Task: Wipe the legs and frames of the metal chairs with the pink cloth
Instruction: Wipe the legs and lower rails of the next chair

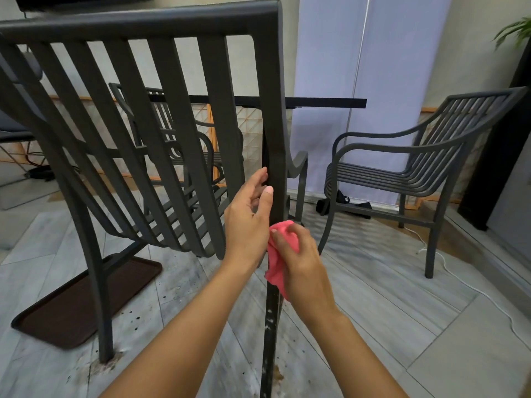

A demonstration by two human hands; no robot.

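Both forearms reach to the near chair's rear leg. Right hand clamps the cloth around it, wiping mid-leg; left hand, fingers loose, steadies the post above. Next, probably down over the spattered lower part.

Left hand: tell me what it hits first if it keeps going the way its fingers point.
The left hand points up and right; its fingers already reach the near chair's rear upright, so that post comes first.

Both bare forearms reach forward and converge; the left hand is raised with fingers loosely extended, thumb up; the right hand sits lower, its grip curled closed.
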